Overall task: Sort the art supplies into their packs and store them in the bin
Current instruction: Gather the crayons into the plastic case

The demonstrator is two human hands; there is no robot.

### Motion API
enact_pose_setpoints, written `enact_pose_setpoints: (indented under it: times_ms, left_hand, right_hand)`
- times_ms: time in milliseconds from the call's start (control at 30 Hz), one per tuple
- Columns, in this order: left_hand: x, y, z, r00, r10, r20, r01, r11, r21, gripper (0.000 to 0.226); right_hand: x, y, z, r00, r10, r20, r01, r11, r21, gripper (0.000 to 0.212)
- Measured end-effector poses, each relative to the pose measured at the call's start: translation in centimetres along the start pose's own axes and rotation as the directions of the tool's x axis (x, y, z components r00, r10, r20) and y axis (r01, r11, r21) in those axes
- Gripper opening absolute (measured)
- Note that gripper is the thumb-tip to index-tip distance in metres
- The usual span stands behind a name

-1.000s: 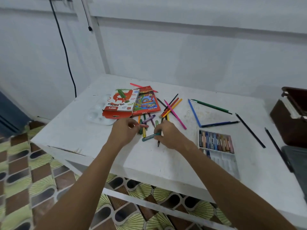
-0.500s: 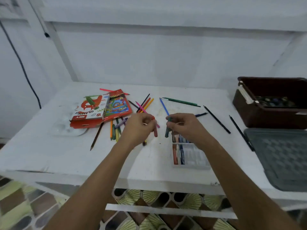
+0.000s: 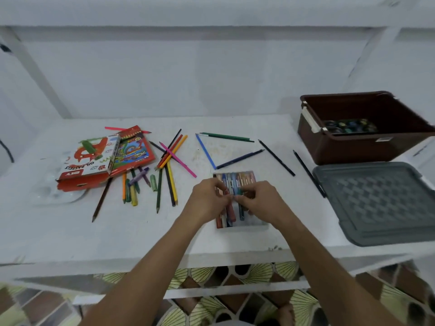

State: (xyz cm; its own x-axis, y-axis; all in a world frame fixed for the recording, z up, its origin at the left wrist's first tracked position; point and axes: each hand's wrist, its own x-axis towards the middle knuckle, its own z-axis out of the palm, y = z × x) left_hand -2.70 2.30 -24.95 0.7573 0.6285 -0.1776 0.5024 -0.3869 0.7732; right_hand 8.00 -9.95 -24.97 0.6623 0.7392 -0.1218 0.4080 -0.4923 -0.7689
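Both hands hover over the clear pastel tray [image 3: 255, 223] in the middle of the white table. My left hand [image 3: 207, 200] pinches a red-brown oil pastel [image 3: 231, 211], its lower end over the tray's near row. My right hand [image 3: 260, 200] pinches a teal oil pastel [image 3: 241, 211] beside it. The tray's far row [image 3: 236, 178] holds several pastels. To the left lie the oil pastels box [image 3: 88, 158], the coloured pencil pack [image 3: 133, 151], loose pastels [image 3: 133, 187] and several coloured pencils [image 3: 173, 154]. The brown bin [image 3: 362, 147] stands at the far right.
A grey bin lid [image 3: 376, 203] lies flat right of the tray. Dark pencils [image 3: 276, 157] and blue and green pencils [image 3: 206, 151] lie between tray and bin. A clear paint palette [image 3: 55, 194] sits under the boxes. The bin holds a paint set [image 3: 348, 125].
Both hands lifted a pastel each from the loose pile and carried them right, down onto the tray. The view swung right, so the bin and lid now show fully.
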Motion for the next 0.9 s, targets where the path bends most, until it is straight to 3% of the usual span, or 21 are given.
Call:
enact_pose_setpoints:
  times_ms: [200,367,633,900]
  left_hand:
    - [-0.3,-0.3,0.4,0.999,0.034,0.004,-0.034,0.999,0.010,0.025]
    - [-0.7,-0.9,0.3,0.995,0.094,0.022,-0.095,0.995,0.031,0.030]
    - [-1.1,-0.8,0.8,0.959,0.246,0.144,-0.273,0.936,0.221,0.026]
    - [-1.2,-1.0,1.3,0.949,0.281,0.143,-0.312,0.901,0.301,0.032]
  right_hand:
    - [-0.3,0.5,0.4,0.996,-0.031,-0.089,0.030,0.999,-0.016,0.034]
    - [-1.0,1.2,0.4,0.993,-0.108,-0.037,0.106,0.992,-0.063,0.026]
    - [-1.3,1.9,0.7,0.980,-0.171,0.098,0.183,0.974,-0.136,0.042]
    - [-1.6,2.4,0.4,0.971,-0.182,0.153,0.208,0.963,-0.174,0.049]
